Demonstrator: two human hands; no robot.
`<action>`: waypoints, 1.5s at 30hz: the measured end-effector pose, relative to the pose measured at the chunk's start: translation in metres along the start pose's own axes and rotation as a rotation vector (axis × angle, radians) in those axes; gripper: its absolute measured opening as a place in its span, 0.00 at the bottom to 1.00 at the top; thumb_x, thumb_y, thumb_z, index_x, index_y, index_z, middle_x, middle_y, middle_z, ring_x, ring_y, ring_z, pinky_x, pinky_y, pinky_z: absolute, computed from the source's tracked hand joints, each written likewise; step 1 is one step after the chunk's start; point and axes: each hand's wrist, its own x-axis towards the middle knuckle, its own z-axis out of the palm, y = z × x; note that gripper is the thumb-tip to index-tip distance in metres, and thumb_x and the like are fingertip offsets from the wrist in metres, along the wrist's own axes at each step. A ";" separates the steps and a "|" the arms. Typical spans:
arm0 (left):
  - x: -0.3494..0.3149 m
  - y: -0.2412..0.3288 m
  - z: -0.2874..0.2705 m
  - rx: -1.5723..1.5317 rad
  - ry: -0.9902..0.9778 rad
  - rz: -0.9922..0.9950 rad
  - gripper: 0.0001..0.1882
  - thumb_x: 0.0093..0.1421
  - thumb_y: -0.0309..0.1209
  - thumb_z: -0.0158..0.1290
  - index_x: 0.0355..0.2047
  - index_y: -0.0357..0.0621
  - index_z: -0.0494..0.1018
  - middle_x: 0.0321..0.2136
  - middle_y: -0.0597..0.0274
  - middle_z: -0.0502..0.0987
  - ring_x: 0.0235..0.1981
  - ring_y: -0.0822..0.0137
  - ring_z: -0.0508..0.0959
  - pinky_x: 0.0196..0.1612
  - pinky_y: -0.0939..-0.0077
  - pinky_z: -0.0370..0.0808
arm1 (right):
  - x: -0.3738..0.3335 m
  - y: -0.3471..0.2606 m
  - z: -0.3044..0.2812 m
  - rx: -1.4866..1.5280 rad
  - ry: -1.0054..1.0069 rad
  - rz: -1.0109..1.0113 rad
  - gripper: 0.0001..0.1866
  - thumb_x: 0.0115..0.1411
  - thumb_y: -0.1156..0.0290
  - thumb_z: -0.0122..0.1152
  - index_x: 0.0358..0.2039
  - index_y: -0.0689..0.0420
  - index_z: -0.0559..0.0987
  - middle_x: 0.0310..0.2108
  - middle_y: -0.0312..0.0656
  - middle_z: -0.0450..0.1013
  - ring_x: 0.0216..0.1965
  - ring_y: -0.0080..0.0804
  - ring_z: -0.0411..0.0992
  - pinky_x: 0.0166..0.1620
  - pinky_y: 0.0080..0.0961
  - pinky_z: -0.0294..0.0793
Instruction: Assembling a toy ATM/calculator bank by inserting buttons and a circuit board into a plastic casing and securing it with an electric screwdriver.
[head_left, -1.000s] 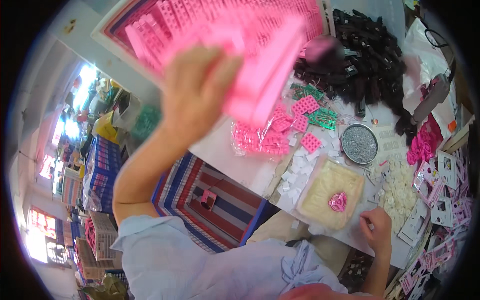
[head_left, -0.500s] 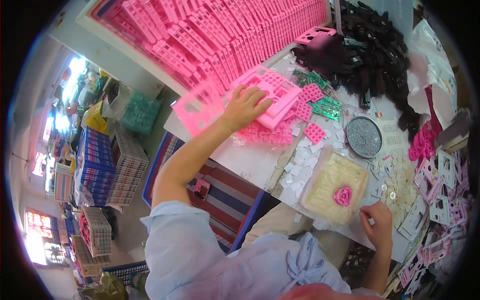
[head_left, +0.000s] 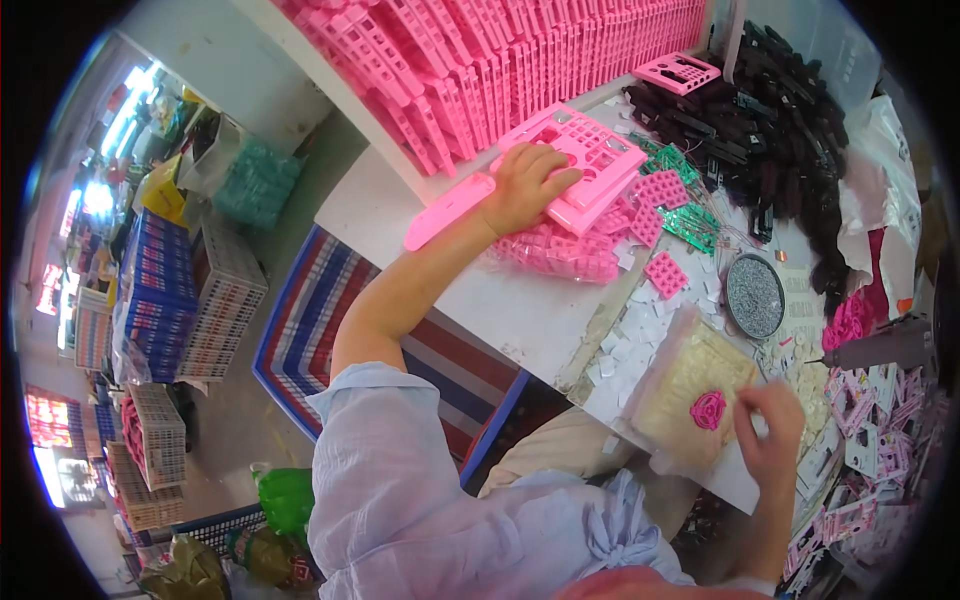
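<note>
Your hands are well apart: your left hand [head_left: 530, 188] lies over the near edge of a stack of pink casings [head_left: 600, 163], its fingers touching the top one, though you cannot tell whether they clamp it; your right hand [head_left: 770, 420] is loosely curled over the edge of the pale cushion [head_left: 650, 385], thumb parted from fingers, nothing visible between. The casings lie on the white table [head_left: 490, 318], overlapping the pink keypads [head_left: 575, 255]. As a judgement, you handle the stack best by keeping it level and pressing on its solid rims rather than its openings, since the overlapping pieces could slide. Around these lie a long pink part [head_left: 448, 212] beside your left wrist, green circuit boards [head_left: 690, 228] and a round tin [head_left: 755, 295] of small metal pieces. Farther out stand upright rows of pink casings and a heap of black parts [head_left: 760, 130]. Of writing, you find faint rows of marks on a pale sheet [head_left: 800, 297] beside the tin, too small to read.
</note>
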 end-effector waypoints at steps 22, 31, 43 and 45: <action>0.056 0.001 -0.082 -0.187 -0.602 -0.369 0.30 0.57 0.29 0.60 0.61 0.44 0.69 0.58 0.48 0.72 0.57 0.50 0.73 0.61 0.58 0.70 | 0.105 0.020 0.031 1.338 0.001 0.392 0.15 0.68 0.71 0.58 0.51 0.65 0.76 0.37 0.43 0.79 0.35 0.28 0.80 0.42 0.24 0.80; 0.087 0.182 -0.078 -1.124 -0.108 -0.990 0.23 0.68 0.23 0.50 0.63 0.37 0.64 0.54 0.53 0.73 0.49 0.66 0.77 0.53 0.72 0.75 | -0.038 0.077 0.001 1.482 0.175 0.570 0.15 0.68 0.72 0.57 0.52 0.66 0.74 0.36 0.44 0.79 0.35 0.28 0.80 0.43 0.24 0.80; 0.113 0.308 -0.020 -2.014 0.132 -1.531 0.19 0.70 0.33 0.51 0.59 0.44 0.65 0.48 0.56 0.75 0.47 0.61 0.77 0.50 0.61 0.75 | -0.082 0.004 0.036 1.204 0.468 0.356 0.23 0.61 0.68 0.68 0.54 0.62 0.74 0.45 0.44 0.78 0.48 0.35 0.77 0.54 0.34 0.75; 0.103 0.268 -0.027 -1.982 0.230 -1.490 0.15 0.71 0.31 0.49 0.55 0.44 0.66 0.39 0.58 0.76 0.36 0.66 0.76 0.38 0.71 0.74 | -0.101 0.036 0.012 0.767 0.330 0.252 0.25 0.58 0.67 0.72 0.53 0.62 0.77 0.45 0.43 0.79 0.47 0.36 0.77 0.54 0.33 0.75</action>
